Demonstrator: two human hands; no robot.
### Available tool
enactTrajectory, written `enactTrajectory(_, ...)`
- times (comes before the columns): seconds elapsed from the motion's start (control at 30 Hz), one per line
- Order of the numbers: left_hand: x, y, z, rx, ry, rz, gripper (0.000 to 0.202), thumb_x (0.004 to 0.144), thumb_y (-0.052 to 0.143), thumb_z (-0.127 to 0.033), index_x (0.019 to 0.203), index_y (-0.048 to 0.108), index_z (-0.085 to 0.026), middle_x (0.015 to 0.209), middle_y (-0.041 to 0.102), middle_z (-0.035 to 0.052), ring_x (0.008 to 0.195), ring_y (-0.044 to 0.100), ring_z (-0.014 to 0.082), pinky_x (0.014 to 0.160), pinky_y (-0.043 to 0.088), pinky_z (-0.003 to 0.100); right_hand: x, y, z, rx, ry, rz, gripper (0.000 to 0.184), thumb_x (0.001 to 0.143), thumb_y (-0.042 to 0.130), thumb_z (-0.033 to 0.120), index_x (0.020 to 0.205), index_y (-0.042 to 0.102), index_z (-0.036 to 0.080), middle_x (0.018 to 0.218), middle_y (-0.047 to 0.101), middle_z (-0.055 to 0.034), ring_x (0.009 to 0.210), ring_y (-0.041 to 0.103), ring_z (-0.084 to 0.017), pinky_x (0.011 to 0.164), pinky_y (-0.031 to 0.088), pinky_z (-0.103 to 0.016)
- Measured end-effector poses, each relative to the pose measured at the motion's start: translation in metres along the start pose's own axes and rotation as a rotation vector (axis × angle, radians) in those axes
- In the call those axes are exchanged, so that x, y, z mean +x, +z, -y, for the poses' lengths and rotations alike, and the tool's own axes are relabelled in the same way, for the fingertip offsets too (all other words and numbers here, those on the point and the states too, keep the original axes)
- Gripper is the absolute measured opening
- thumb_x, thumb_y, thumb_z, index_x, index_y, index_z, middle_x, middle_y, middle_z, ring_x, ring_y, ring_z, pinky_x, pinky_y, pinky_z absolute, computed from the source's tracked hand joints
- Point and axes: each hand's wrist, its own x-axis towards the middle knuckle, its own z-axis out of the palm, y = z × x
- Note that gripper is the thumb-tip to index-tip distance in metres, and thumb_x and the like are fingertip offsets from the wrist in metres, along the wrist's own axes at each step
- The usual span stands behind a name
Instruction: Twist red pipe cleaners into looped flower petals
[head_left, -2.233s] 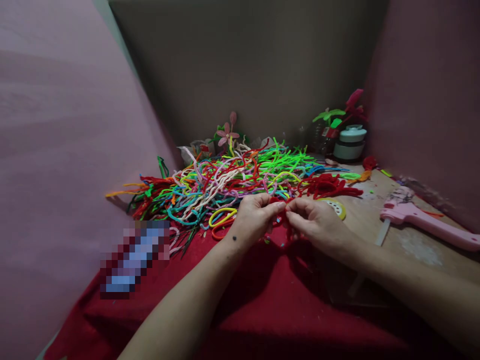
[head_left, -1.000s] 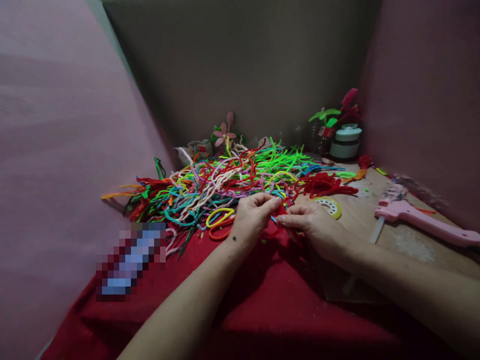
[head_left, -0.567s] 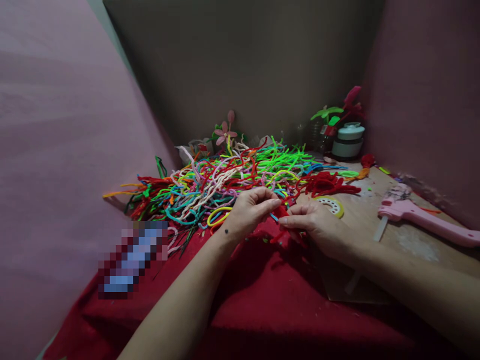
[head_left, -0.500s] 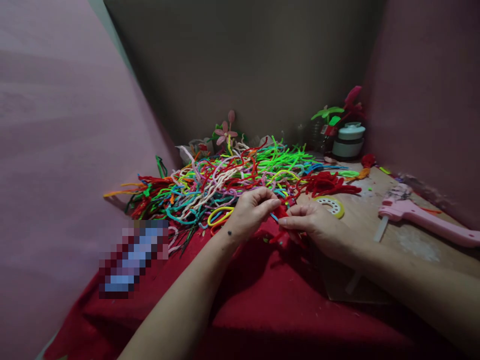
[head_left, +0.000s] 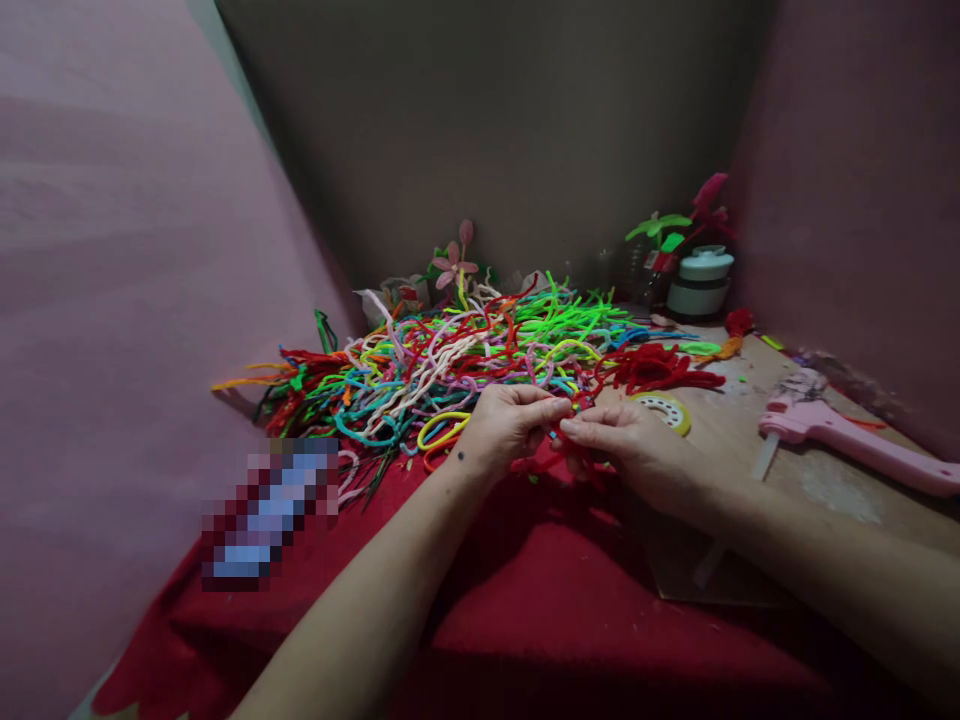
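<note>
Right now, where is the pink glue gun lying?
In the head view, the pink glue gun lies on the bare wooden table at the far right, beyond the right hand and right of the tape roll.

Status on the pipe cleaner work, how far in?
Done: a pink flower stands behind the pile, red pieces lie beside it. In hand: left hand and right hand pinch a red pipe cleaner. Left: the big pile of pipe cleaners lies loose.

Dim, warm light from above; deep shadows under the forearms; edges bowed and perhaps slightly soft
</note>
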Motion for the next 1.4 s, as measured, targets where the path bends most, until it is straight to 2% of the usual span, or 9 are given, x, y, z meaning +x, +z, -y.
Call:
enactTrajectory(0.17, -0.001, 0.003, 0.0, 0.141, 0.083, -0.085, 0.024, 0.064, 0.066, -0.034, 0.057, 0.06, -0.013, 0.039, 0.042, -0.0054, 0.036, 0.03, 0.0033, 0.039, 0.02, 0.02, 0.002, -0.002, -0.001, 0.002, 0.064, 0.006, 0.025, 0.068, 0.063, 0.03, 0.05, 0.056, 0.014, 0.043, 0.052, 0.0006, 0.04, 0.041, -0.007, 0.045, 0.028, -0.024)
enactTrajectory(0.3, 0.001, 0.002, 0.002, 0.245, 0.194, -0.142, 0.029, 0.068, 0.062, -0.039, 0.057, 0.059, -0.013, 0.044, 0.042, -0.005, 0.04, 0.031, 0.0039, 0.041, 0.022, 0.02, 0.003, -0.001, -0.002, 0.0, 0.055, -0.088, 0.031, 0.066, 0.064, 0.033, 0.045, 0.05, 0.015, 0.038, 0.045, 0.0029, 0.036, 0.036, -0.006, 0.042, 0.024, -0.024)
enactTrajectory(0.5, 0.003, -0.003, 0.003, 0.392, 0.075, 0.112, 0.024, 0.065, 0.064, -0.037, 0.062, 0.057, -0.014, 0.047, 0.046, -0.0039, 0.041, 0.035, 0.0058, 0.042, 0.025, 0.02, 0.007, -0.006, -0.007, 0.003, -0.066, -0.233, 0.031, 0.067, 0.064, 0.038, 0.05, 0.052, 0.016, 0.044, 0.046, 0.0032, 0.04, 0.036, -0.006, 0.042, 0.022, -0.023)
enactTrajectory(0.67, -0.001, 0.005, 0.013, 0.719, 0.391, -0.145, 0.024, 0.074, 0.056, -0.032, 0.056, 0.055, -0.017, 0.05, 0.047, -0.0022, 0.048, 0.038, 0.0082, 0.051, 0.026, 0.021, 0.011, -0.008, -0.011, -0.054, -0.1, -0.307, 0.031, 0.069, 0.063, 0.039, 0.05, 0.052, 0.017, 0.043, 0.045, 0.0035, 0.039, 0.034, -0.006, 0.04, 0.021, -0.024)
enactTrajectory(0.77, -0.003, 0.01, 0.017, 0.787, 0.49, -0.258, 0.021, 0.077, 0.055, -0.033, 0.061, 0.057, -0.019, 0.05, 0.047, -0.003, 0.047, 0.035, 0.008, 0.052, 0.025, 0.021, 0.011, -0.008, -0.011, -0.012, -0.096, -0.333, 0.03, 0.069, 0.062, 0.04, 0.054, 0.054, 0.016, 0.044, 0.048, 0.0032, 0.038, 0.034, -0.006, 0.039, 0.02, -0.023)
enactTrajectory(0.9, -0.002, 0.01, 0.013, 0.671, 0.408, -0.221, 0.02, 0.076, 0.055, -0.033, 0.063, 0.058, -0.018, 0.049, 0.051, -0.0024, 0.044, 0.04, 0.0075, 0.05, 0.028, 0.02, 0.011, -0.006, -0.008, 0.006, -0.085, -0.36, 0.03, 0.067, 0.064, 0.04, 0.054, 0.054, 0.015, 0.043, 0.048, 0.0037, 0.037, 0.034, -0.005, 0.039, 0.021, -0.022)
enactTrajectory(1.1, 0.007, -0.001, 0.008, 0.052, 0.082, -0.242, 0.023, 0.074, 0.055, -0.037, 0.065, 0.049, -0.016, 0.047, 0.048, -0.0052, 0.032, 0.034, 0.0037, 0.035, 0.023, 0.016, 0.013, -0.008, 0.0, 0.221, -0.041, -0.403, 0.03, 0.06, 0.07, 0.04, 0.059, 0.053, 0.016, 0.049, 0.054, 0.0019, 0.039, 0.041, -0.007, 0.039, 0.027, -0.021)
enactTrajectory(1.27, 0.004, 0.011, 0.018, -0.108, -0.057, 0.083, 0.025, 0.067, 0.065, -0.036, 0.074, 0.052, -0.015, 0.049, 0.049, -0.0055, 0.032, 0.035, 0.0028, 0.032, 0.023, 0.016, 0.016, -0.007, -0.001, 0.4, -0.067, -0.352, 0.032, 0.055, 0.074, 0.04, 0.066, 0.055, 0.016, 0.054, 0.055, 0.0024, 0.045, 0.048, -0.009, 0.044, 0.036, -0.023)
enactTrajectory(1.4, -0.001, 0.026, 0.024, -0.14, -0.025, 0.123, 0.027, 0.068, 0.066, -0.033, 0.062, 0.047, -0.015, 0.045, 0.044, -0.006, 0.031, 0.033, 0.0021, 0.03, 0.023, 0.015, 0.015, -0.004, -0.005, 0.432, -0.076, -0.315, 0.034, 0.055, 0.074, 0.041, 0.066, 0.054, 0.016, 0.054, 0.055, 0.0031, 0.044, 0.049, -0.009, 0.044, 0.038, -0.023)
